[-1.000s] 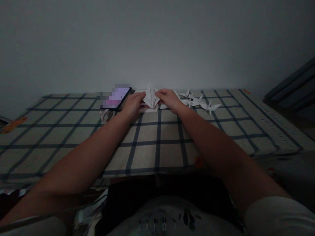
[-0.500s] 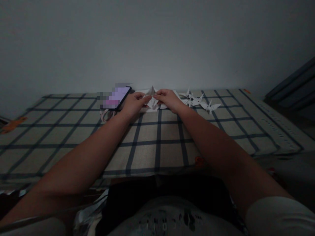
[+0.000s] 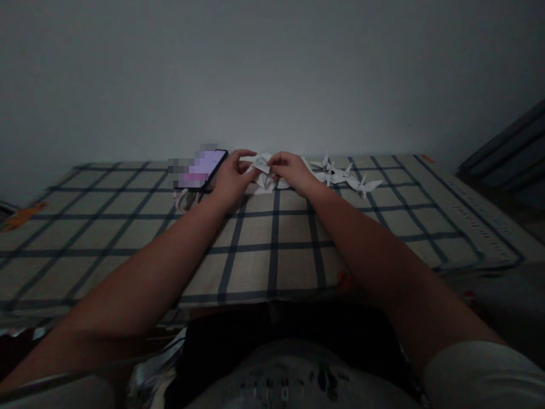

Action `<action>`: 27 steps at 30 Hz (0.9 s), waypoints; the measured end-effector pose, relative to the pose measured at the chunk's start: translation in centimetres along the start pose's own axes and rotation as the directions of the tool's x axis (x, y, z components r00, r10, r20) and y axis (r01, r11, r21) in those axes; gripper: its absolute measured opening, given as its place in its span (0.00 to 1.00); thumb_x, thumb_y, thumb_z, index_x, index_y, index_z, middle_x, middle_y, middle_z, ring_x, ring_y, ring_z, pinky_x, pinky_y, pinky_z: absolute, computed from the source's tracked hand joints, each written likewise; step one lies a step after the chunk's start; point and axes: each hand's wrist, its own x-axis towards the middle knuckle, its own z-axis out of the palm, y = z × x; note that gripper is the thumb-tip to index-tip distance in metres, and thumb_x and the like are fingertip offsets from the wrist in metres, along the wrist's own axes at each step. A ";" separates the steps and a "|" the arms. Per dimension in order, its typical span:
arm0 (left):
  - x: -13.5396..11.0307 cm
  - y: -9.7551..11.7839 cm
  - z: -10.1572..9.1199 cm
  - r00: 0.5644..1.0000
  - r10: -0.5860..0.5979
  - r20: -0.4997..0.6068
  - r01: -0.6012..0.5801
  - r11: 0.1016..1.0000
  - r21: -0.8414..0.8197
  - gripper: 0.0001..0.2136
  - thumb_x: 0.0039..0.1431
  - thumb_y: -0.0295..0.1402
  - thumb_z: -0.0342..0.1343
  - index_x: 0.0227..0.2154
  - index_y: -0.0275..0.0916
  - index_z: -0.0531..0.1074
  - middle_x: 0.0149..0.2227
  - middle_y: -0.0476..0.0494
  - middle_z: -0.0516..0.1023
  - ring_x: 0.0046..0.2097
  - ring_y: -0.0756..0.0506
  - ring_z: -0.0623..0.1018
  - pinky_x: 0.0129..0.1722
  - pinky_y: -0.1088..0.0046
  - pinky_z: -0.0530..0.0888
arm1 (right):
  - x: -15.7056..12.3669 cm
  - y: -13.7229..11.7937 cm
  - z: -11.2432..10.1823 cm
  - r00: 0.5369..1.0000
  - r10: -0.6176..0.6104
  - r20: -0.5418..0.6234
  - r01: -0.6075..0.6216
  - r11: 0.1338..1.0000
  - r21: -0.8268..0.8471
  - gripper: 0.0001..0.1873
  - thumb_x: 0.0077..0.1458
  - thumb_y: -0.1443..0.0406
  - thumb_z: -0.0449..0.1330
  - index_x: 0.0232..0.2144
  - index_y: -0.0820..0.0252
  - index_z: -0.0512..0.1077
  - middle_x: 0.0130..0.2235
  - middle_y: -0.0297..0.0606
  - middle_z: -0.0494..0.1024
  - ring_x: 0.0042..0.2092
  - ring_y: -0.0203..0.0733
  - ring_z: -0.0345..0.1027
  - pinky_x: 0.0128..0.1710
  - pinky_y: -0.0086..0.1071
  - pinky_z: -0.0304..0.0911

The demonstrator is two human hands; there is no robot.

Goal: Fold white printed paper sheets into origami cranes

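A small piece of white folded paper (image 3: 262,163) is between my two hands, over white paper sheets (image 3: 258,190) on the table. My right hand (image 3: 292,170) pinches its right corner between thumb and fingertips. At its left edge, my left hand (image 3: 232,177) has the thumb against the paper and the index finger stretched out above. The other left fingers are partly hidden behind the thumb. Several white paper cranes (image 3: 340,173) lie just right of my right hand.
A phone (image 3: 203,168) with a lit, partly blurred screen lies left of my left hand, a pale strap (image 3: 183,199) beside it. A checked cloth (image 3: 255,230) covers the table, which meets a grey wall (image 3: 272,79) behind.
The paper's raised point has folded down and now looks flatter. My left index finger has lifted and stretched away from the thumb. My right hand has barely moved.
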 end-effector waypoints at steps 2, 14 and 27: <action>0.0 0.1 0.0 0.999 0.040 -0.037 -0.038 0.997 0.066 0.17 0.46 0.36 0.67 0.40 0.37 0.75 0.32 0.45 0.80 0.31 0.49 0.78 0.30 0.75 0.75 | 0.0 -0.1 -0.1 1.000 -0.011 -0.027 0.010 1.000 -0.014 0.05 0.48 0.70 0.62 0.32 0.61 0.73 0.30 0.30 0.74 0.32 0.31 0.66 0.32 0.27 0.64; 0.1 0.2 -0.3 0.993 -0.089 -0.082 0.085 0.995 -0.051 0.14 0.49 0.40 0.65 0.35 0.36 0.79 0.34 0.43 0.80 0.35 0.47 0.78 0.37 0.70 0.77 | 0.0 0.0 -0.3 0.999 0.035 -0.006 -0.034 0.998 0.058 0.09 0.51 0.65 0.64 0.36 0.59 0.72 0.32 0.31 0.75 0.33 0.32 0.68 0.35 0.28 0.66; -0.1 0.7 -0.2 0.991 0.030 -0.133 -0.009 0.987 0.158 0.12 0.49 0.34 0.63 0.38 0.38 0.77 0.37 0.44 0.78 0.38 0.47 0.76 0.42 0.71 0.74 | -0.1 -0.2 -0.2 0.995 -0.061 -0.085 0.053 0.994 -0.099 0.16 0.54 0.65 0.61 0.46 0.55 0.67 0.28 0.27 0.69 0.30 0.33 0.65 0.36 0.29 0.66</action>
